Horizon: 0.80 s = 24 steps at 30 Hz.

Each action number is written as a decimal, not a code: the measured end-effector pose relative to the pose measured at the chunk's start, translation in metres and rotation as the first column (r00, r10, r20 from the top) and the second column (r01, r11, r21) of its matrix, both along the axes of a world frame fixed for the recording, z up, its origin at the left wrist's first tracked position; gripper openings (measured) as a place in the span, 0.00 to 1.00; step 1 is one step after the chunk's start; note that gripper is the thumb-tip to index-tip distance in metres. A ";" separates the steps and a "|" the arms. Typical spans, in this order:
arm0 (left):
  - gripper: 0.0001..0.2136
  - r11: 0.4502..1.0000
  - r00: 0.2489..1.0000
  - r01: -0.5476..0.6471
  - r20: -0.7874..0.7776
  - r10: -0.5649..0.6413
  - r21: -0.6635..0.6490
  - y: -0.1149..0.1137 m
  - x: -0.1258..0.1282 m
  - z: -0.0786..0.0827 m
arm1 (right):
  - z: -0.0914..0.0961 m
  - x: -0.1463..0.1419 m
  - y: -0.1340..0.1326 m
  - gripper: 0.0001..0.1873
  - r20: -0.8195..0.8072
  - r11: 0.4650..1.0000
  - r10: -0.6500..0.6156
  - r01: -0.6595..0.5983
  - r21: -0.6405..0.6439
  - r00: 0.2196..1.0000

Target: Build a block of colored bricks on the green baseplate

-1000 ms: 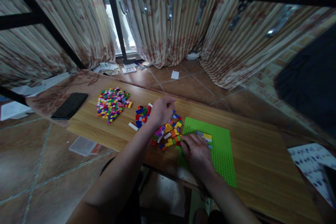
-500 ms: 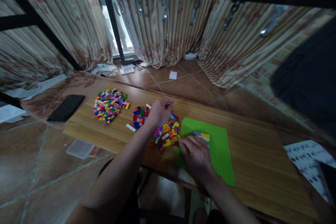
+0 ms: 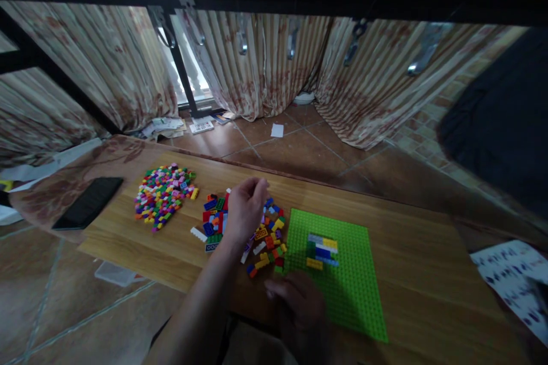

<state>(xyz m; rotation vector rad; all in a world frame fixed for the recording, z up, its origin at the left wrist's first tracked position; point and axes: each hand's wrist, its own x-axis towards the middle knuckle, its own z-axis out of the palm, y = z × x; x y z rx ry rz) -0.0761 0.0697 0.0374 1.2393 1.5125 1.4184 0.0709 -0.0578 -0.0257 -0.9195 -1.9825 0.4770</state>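
Fingers [image 3: 257, 187] of the left hand [image 3: 243, 214] curled in loosely, tips close together above the far edge of the loose bricks [image 3: 268, 236]; impossible to tell whether pinching a brick. Palm down, covering the middle of that scatter: red, blue, yellow, orange, green and white pieces, mostly short and flat, one white strip lying apart on the left side. Right hand [image 3: 302, 308] dark and blurred at the near edge of the table [image 3: 428, 285], just beside the near left corner of the green baseplate [image 3: 355, 302]; fingers [image 3: 274, 291] bent, state not clear. Baseplate flat on the table, right of the loose bricks and touching them, bright green, studded, roughly square. On its left half a low brick stack [image 3: 322, 248]: pale grey and yellow at the far side, blue in the middle, dark green at the left, yellow nearest. Further left a separate pile of small pieces [image 3: 162, 195] in many colours, then a black phone [image 3: 88, 210]. Striped curtains [image 3: 274, 63] at the far side, tiled floor [image 3: 299, 148] below them, a printed sheet [image 3: 509, 279] at the right
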 end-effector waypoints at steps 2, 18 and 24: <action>0.13 0.998 0.993 -0.069 0.098 0.069 0.000 -0.002 0.001 0.005 | 0.004 -0.003 0.002 0.11 -0.071 0.998 -0.045 0.042 -0.049 0.996; 0.13 0.970 0.855 -0.238 0.486 0.182 0.055 -0.042 0.025 0.022 | 0.022 0.039 0.000 0.07 -0.096 0.886 -0.457 0.443 -0.139 0.884; 0.14 0.991 0.873 0.119 0.469 -0.133 0.058 -0.071 0.084 0.012 | 0.019 0.040 -0.001 0.09 -0.073 0.845 -0.517 0.495 -0.201 0.853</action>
